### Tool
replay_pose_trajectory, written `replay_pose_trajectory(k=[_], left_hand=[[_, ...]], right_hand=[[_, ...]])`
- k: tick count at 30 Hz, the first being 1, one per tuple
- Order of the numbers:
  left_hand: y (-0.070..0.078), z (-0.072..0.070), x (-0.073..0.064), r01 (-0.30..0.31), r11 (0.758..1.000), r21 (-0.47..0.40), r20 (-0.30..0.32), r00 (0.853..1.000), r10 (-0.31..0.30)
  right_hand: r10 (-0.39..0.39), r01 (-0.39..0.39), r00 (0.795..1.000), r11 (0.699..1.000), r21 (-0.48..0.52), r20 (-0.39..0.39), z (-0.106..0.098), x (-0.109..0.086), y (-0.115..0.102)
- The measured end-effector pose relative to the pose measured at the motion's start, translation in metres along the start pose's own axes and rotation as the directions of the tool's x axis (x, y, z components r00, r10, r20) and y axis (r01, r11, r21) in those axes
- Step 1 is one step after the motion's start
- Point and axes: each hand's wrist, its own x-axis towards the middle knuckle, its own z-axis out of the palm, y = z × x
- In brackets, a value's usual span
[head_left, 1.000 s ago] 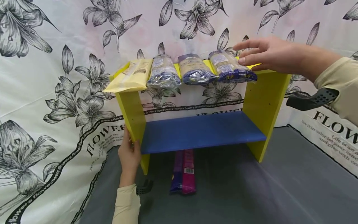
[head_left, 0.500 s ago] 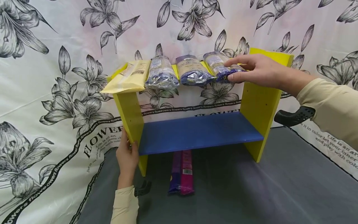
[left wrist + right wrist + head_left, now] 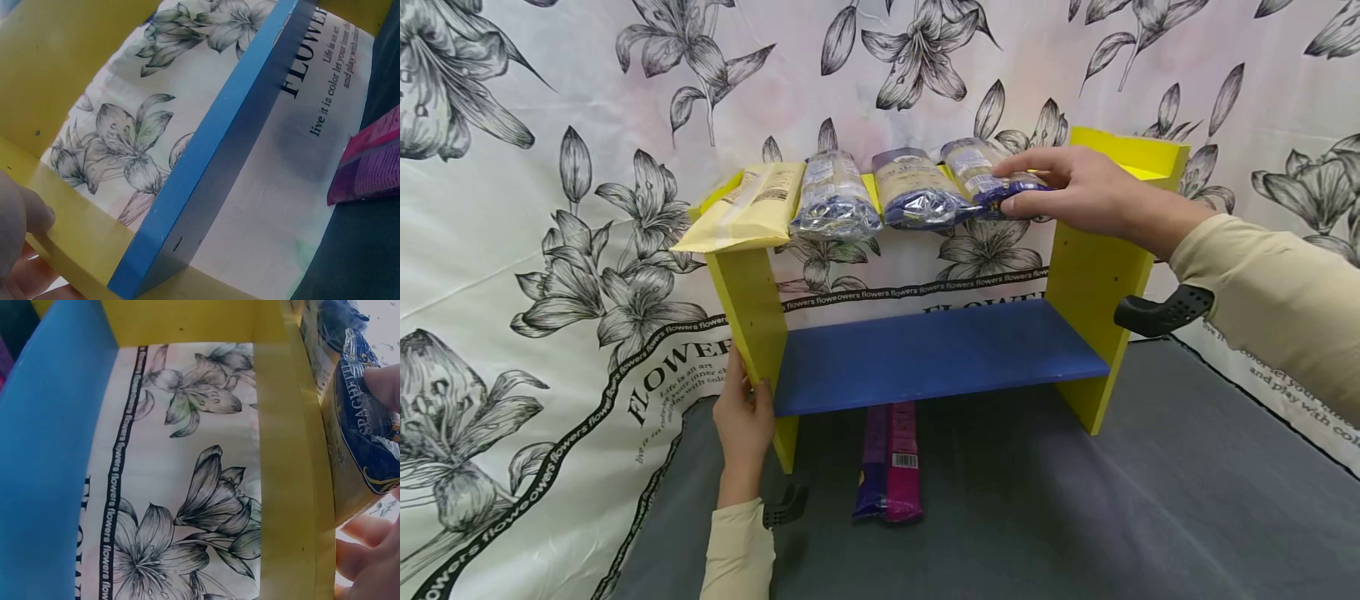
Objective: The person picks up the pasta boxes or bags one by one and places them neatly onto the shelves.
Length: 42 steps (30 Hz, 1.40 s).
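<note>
A yellow shelf unit (image 3: 752,308) with a blue middle board (image 3: 932,358) stands on the grey surface. My left hand (image 3: 743,417) grips its left side panel, with the thumb (image 3: 39,212) on the inner side and fingers outside. Several packets lie in a row on top. My right hand (image 3: 1086,192) holds the right end of the rightmost one, a spaghetti packet (image 3: 977,167). In the right wrist view my thumb (image 3: 384,384) presses the blue end of this spaghetti packet (image 3: 359,419); the other fingers bend around its side.
Left of the held packet lie a purple-ended packet (image 3: 917,187), a clear-ended packet (image 3: 835,196) and a pale yellow packet (image 3: 748,204). Below the board, purple (image 3: 871,475) and pink (image 3: 904,475) packets lie on the grey surface (image 3: 1000,517). A flower-printed cloth (image 3: 587,250) hangs behind.
My right hand has come leftward onto the rightmost spaghetti packet, which has shifted left toward its neighbour. The left hand keeps its grip on the side panel.
</note>
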Motion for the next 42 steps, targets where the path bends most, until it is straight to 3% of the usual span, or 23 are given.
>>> replay_pose_trajectory(k=[11,17,21,25,28,32,35,42], left_hand=[[0.000,0.000,0.000,0.015,0.999,-0.031,0.003,1.000,-0.015],[-0.001,0.003,-0.004,-0.008,1.000,-0.026,-0.004,1.000,0.008],[-0.002,0.003,-0.005,-0.021,1.000,-0.019,-0.008,1.000,0.020],[-0.003,0.001,-0.002,-0.024,1.000,-0.014,-0.014,1.000,0.024],[-0.003,0.000,0.002,-0.018,1.000,-0.016,-0.010,1.000,0.018],[-0.002,-0.002,0.003,0.007,1.000,-0.016,-0.005,1.000,-0.007],[-0.002,-0.002,0.002,0.030,0.999,-0.023,-0.002,1.000,-0.030],[-0.001,0.001,0.001,0.045,0.998,-0.032,0.007,0.999,-0.045]], right_hand=[[-0.009,0.009,1.000,1.000,-0.012,-0.006,0.000,-0.001,0.002],[-0.015,0.016,1.000,0.998,-0.056,0.001,0.002,-0.009,0.005],[-0.027,0.022,0.997,0.998,-0.059,-0.076,0.008,-0.028,0.011],[-0.037,0.038,0.979,0.999,0.000,-0.200,0.014,-0.055,0.025],[-0.048,0.045,0.969,0.999,-0.016,-0.242,0.020,-0.075,0.042],[-0.046,0.028,0.978,0.995,-0.091,-0.202,0.037,-0.095,0.071],[-0.049,0.033,0.990,0.992,-0.123,-0.129,0.057,-0.108,0.091],[-0.046,0.052,0.997,0.994,-0.101,0.069,0.130,-0.138,0.121]])
